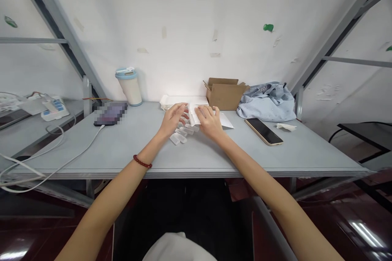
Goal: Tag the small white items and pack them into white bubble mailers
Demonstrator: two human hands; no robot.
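My left hand [174,120] hovers at the middle of the table, its fingers curled but apart, with nothing visible in it. Just right of it, my right hand [210,121] grips a folded white paper [193,114], fingers bent over its top. Several small translucent plastic pieces [180,136] lie loose below and between both hands; part of the group is hidden by the fingers. Under the right hand a flat white sheet [226,120] sticks out to the right. Behind the hands lies a stack of white paper or bags [171,100].
An open cardboard box [226,96] and a light blue cloth [266,104] stand at the back right, with a phone [263,131] and crumpled tissue [286,127] nearby. To the left are a cup [131,89], a phone [110,113] and its white cable [82,151].
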